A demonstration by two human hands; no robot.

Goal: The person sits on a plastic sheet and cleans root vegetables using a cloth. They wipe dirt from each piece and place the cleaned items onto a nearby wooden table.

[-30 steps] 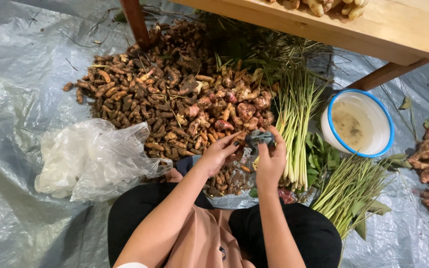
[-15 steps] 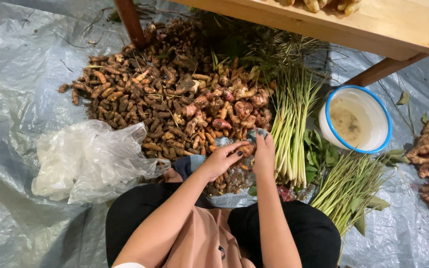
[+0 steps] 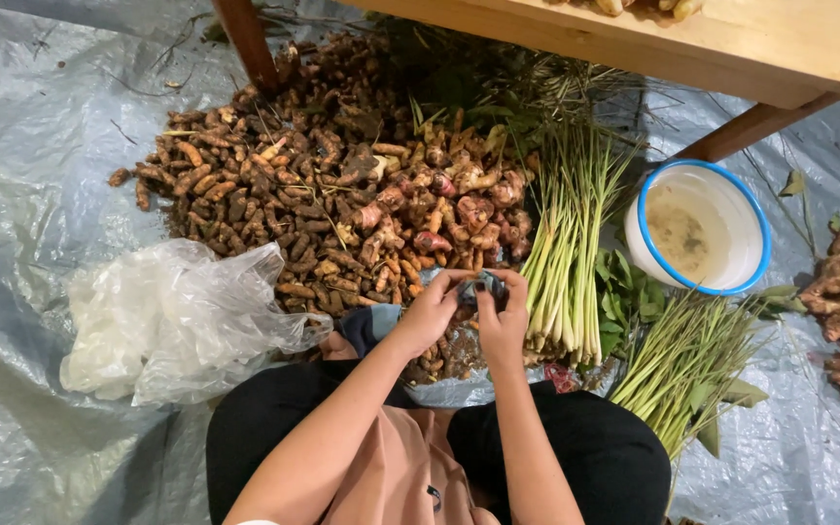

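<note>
Both hands (image 3: 469, 311) stay pinching a small dark object (image 3: 481, 285), root pile (image 3: 323, 204) just beyond.

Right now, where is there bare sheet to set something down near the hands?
Bare grey plastic sheet lies far left of the brown root pile and above the crumpled clear bags. Crowded: between both hands, the green stalk bundles and the white blue-rimmed bucket.
</note>
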